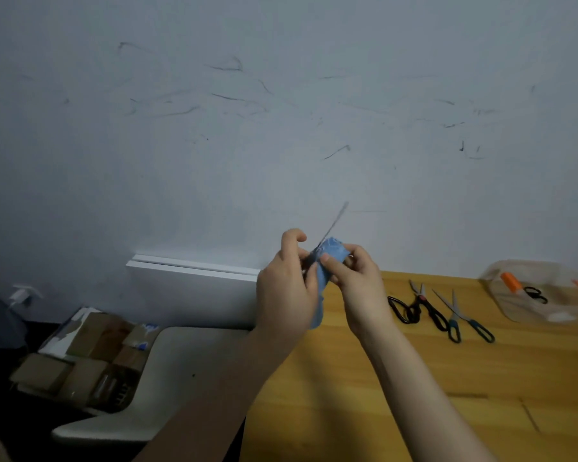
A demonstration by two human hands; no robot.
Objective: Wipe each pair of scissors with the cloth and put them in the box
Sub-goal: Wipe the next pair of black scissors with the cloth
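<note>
The raised scissors [335, 220] are held above the left edge of the tabletop [381, 378], their thin, blurred blades pointing up and away toward the wall. The left hand [286, 288] has its grip closed round their lower end, with the handles hidden inside it. The right hand [357, 285] pinches the blue cloth [331, 256], thumb against fingers, folded round the blades near the pivot.

The steel looks stiff, light and slick, with edges to mind. The handles are probably the safe place to hold while the soft cloth slides toward the tip.

Well to the right on the tabletop lie black-handled scissors [426, 310] and, just beside them, teal-handled scissors [461, 316], both likely unwiped. Farther right sits the clear plastic box [496, 278]. It holds a small black pair [536, 294] and orange items too blurred to name.
</note>
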